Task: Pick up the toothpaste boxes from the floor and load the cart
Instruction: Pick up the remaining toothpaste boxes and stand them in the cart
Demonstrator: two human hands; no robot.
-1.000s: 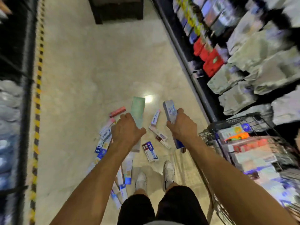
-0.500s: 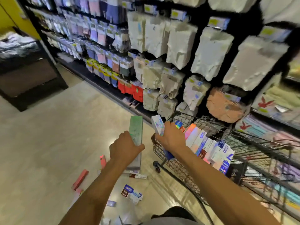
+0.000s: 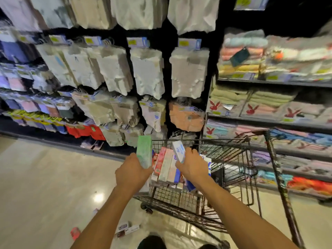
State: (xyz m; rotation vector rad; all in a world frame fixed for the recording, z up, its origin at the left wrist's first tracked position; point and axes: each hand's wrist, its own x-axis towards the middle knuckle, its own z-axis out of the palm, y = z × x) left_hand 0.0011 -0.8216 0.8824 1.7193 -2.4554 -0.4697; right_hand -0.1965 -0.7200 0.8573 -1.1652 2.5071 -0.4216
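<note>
Both arms stretched forward, hands side by side, not touching, at the near-left corner of the wire cart point(image 3: 258, 159). Left hand point(image 3: 132, 174) clamped on a green toothpaste box point(image 3: 144, 151), knuckles up, at the cart's left rim. Right hand point(image 3: 193, 167) clamped on a white-and-blue toothpaste box point(image 3: 178, 150), over the basket. Lower ends of both boxes are hidden behind the hands; print is too blurred to read. Green box stands near upright, long axis vertical, top end away from the person. White-and-blue box tilts up and to the left. Packed boxes point(image 3: 166, 166) in the basket lie lengthwise, partly covered by the hands. More boxes point(image 3: 126, 229) still on the floor point(image 3: 45, 186), partly cut off by the left forearm.
</note>
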